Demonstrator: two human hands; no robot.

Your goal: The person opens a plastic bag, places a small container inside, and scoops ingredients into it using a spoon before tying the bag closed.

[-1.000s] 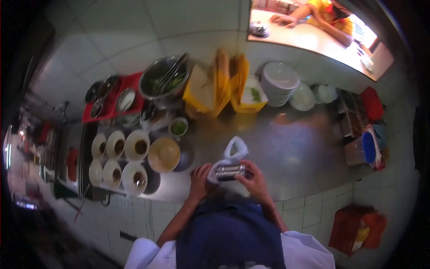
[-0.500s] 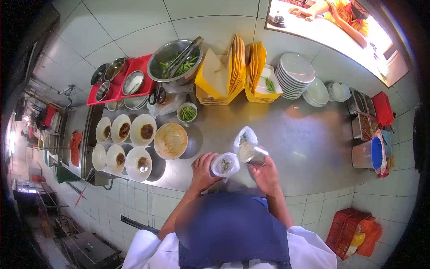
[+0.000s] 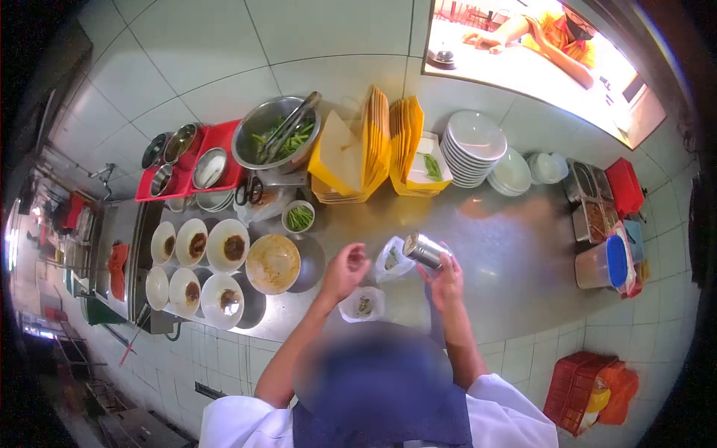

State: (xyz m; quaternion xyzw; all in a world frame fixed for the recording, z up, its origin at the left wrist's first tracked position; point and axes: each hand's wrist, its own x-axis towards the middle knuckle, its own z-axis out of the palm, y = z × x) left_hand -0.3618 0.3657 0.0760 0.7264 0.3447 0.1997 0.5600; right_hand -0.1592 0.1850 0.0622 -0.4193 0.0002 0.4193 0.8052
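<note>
My right hand (image 3: 446,281) is wrapped round a silver metal can (image 3: 423,251), tilted over the steel counter (image 3: 493,261). Just left of the can stands a plastic-lined container (image 3: 393,258) with green bits inside. A second lined container (image 3: 363,305) sits nearer my body, also with green bits in it. Above and to the left of that one, my left hand (image 3: 347,270) is raised with its fingers curled apart, touching neither container. A large bowl with brown smears (image 3: 273,264) lies to the left of my left hand.
Several white bowls with brown sauce (image 3: 225,249) stand at the left. Along the back are a steel bowl of greens with tongs (image 3: 276,134), yellow cartons (image 3: 351,160), stacked white bowls (image 3: 474,145) and a small bowl of green pieces (image 3: 299,217). Another person's arm (image 3: 508,31) rests beyond the opening.
My left hand has let go of the nearer lined container and moved up. The can in my right hand has shifted slightly up and tilted differently. The whole view has shifted.
</note>
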